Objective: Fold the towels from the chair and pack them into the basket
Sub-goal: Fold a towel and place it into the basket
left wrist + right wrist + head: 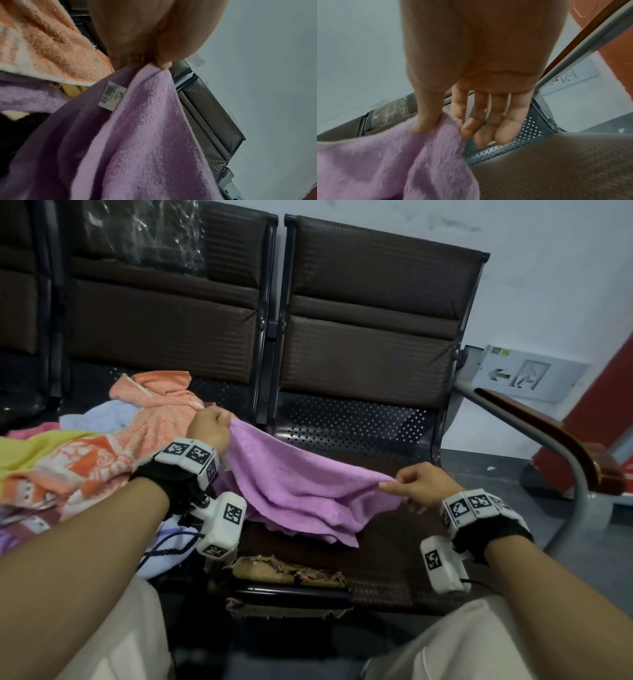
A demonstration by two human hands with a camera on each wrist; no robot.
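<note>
Left hand (210, 426): curled tight, pinching one corner of the purple towel (301, 487), lifted up to pull it flat.
Right hand (416, 486): thumb and first finger pinching the other corner; other fingers loose, reaching out low.
Purple towel: stretched between both hands, sagging onto the chair seat (387, 559) below for folding.
Other towels (102, 446): piled just left of the left hand.
Basket: not seen.

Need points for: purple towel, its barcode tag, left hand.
purple towel (301, 484), head view, on the stretched middle of the cloth.
barcode tag (111, 96), left wrist view, on the tag's printed face by the hem.
left hand (210, 428), head view, on the back of the fist gripping the towel's corner.
</note>
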